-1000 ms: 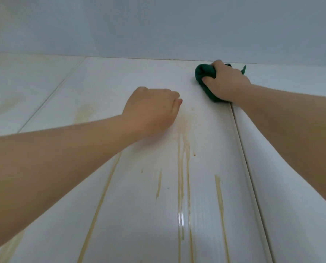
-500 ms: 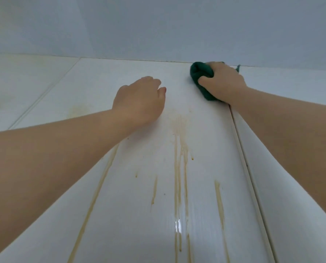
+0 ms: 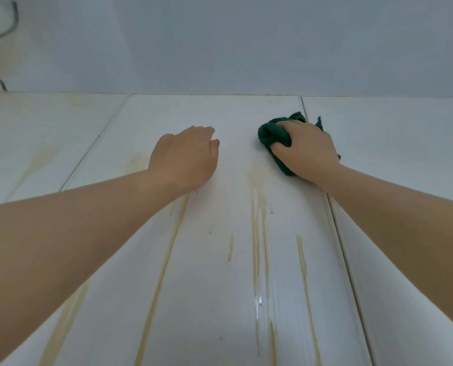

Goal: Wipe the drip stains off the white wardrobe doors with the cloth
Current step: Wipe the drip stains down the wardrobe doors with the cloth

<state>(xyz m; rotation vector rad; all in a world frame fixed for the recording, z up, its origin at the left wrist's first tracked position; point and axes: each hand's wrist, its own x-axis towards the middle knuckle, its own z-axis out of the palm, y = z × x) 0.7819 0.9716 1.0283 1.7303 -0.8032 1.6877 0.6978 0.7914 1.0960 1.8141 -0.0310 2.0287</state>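
I look up along the white wardrobe door, which carries several yellowish-brown drip stains running down its middle. My right hand grips a bunched dark green cloth and presses it on the door near its top right corner, just left of the gap to the neighbouring door. A faint smear lies just below and left of the cloth. My left hand rests on the same door, left of the cloth, its fingers curled under and holding nothing.
A second door lies to the right across a narrow gap, and another stained door to the left. Above the door tops is a plain grey-white ceiling. A metal fitting shows at the top left.
My right hand has drawn the cloth down from the door's top edge. My left hand has shifted slightly left on the door. The view has tilted up.
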